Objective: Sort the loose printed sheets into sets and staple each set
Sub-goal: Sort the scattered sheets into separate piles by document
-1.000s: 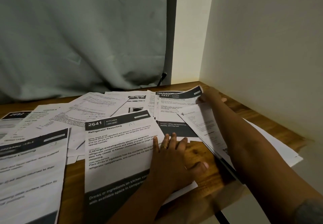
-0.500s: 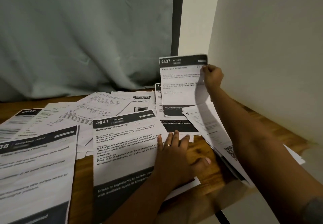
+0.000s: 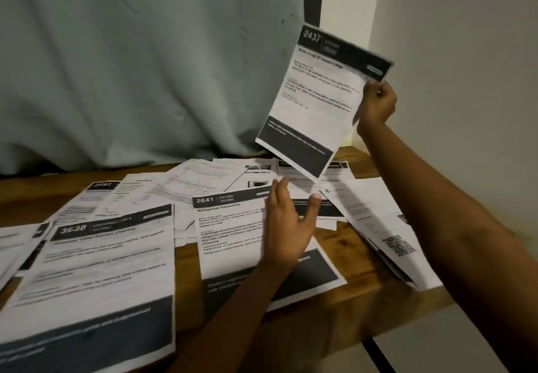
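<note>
Aloft, right hand pinches sheet 2437; left hand splayed.

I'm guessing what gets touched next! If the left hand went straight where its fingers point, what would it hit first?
Probably the lower corner of the white printed paper sheet numbered 2437, which the right hand holds up. The open left hand points up towards it, though depth is unclear.

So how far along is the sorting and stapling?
Done: nothing looks stapled yet. In hand: the right grip holds sheet 2437 in the air, the left grip open over sheet 2641. Left: sheet 3638 and many others lie loose across the table.
</note>
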Demonstrator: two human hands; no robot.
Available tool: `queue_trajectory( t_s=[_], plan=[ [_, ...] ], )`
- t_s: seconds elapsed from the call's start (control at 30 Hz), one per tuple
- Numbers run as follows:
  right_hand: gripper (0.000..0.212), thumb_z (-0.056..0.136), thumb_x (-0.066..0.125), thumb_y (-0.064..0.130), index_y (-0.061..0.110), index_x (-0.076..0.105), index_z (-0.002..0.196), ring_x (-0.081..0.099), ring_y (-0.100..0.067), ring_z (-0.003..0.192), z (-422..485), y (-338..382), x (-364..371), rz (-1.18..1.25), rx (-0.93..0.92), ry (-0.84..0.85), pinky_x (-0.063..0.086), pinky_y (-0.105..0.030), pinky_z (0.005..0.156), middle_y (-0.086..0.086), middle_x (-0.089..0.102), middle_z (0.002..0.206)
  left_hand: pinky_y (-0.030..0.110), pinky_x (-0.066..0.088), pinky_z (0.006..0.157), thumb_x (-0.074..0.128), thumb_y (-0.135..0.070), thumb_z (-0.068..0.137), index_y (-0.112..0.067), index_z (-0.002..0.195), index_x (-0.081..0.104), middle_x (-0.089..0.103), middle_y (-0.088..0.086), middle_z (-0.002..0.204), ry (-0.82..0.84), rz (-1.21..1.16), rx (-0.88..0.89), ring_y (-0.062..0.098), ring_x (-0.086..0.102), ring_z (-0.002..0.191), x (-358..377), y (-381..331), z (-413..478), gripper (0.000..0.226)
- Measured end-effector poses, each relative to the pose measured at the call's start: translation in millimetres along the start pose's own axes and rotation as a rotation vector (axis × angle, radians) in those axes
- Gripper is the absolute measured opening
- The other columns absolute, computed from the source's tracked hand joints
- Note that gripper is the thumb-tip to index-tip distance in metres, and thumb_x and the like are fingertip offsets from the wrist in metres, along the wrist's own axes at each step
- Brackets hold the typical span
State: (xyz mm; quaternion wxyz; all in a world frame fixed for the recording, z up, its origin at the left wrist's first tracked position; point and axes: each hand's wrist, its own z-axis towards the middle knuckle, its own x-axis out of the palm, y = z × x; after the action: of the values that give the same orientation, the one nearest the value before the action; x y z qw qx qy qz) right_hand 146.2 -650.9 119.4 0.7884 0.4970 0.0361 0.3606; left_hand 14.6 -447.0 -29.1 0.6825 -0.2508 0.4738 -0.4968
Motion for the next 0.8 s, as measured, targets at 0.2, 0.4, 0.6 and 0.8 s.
queue_trajectory(
  t_s=[0.2,0.4,0.6,0.8],
  plan=[
    [0.013,0.093,0.054,0.022,0.011,0.062,0.090,0.066,-0.013,0.075,-30.1,14.5,-2.8,0.017,0.112,0.163,0.055,-0.025,0.064,-0.003,0.068,0.089,0.045,0.020,0.116,0.036,-0.059,0.091,-0.018,0.147,0.023,0.014,0.009,0.157,-0.324,0.200,0.178,0.029,0.012,0.144,-74.9,-17.9,9.2,0.071],
    [0.006,0.094,0.054,0.016,0.012,0.058,0.093,0.068,-0.015,0.075,-74.5,38.5,6.3,0.013,0.283,0.440,0.058,-0.027,0.066,-0.003,0.067,0.091,0.032,0.035,0.101,0.042,-0.046,0.097,-0.013,0.143,0.033,0.043,0.010,0.143,-0.305,0.096,-0.109,0.027,0.043,0.127,-163.4,-5.1,17.8,0.058],
    [0.016,0.094,0.053,0.011,0.014,0.055,0.078,0.060,-0.006,0.051,-140.1,57.9,37.8,0.014,0.361,0.557,0.046,-0.015,0.044,-0.003,0.061,0.074,0.043,0.050,0.094,0.050,-0.067,0.074,-0.018,0.117,0.060,0.067,0.003,0.113,-0.318,-0.072,-0.264,0.022,0.064,0.102,-218.4,19.5,-9.2,0.066],
    [0.027,0.097,0.047,0.008,0.014,0.047,0.071,0.040,0.000,0.026,-211.8,71.7,79.6,-0.012,0.440,0.666,0.028,-0.012,0.029,0.007,0.049,0.036,0.042,0.055,0.085,0.068,-0.022,0.076,-0.017,0.104,0.067,0.071,0.006,0.097,-0.348,0.008,-0.314,0.022,0.067,0.089,-273.4,48.7,-38.8,0.029]
  ],
)
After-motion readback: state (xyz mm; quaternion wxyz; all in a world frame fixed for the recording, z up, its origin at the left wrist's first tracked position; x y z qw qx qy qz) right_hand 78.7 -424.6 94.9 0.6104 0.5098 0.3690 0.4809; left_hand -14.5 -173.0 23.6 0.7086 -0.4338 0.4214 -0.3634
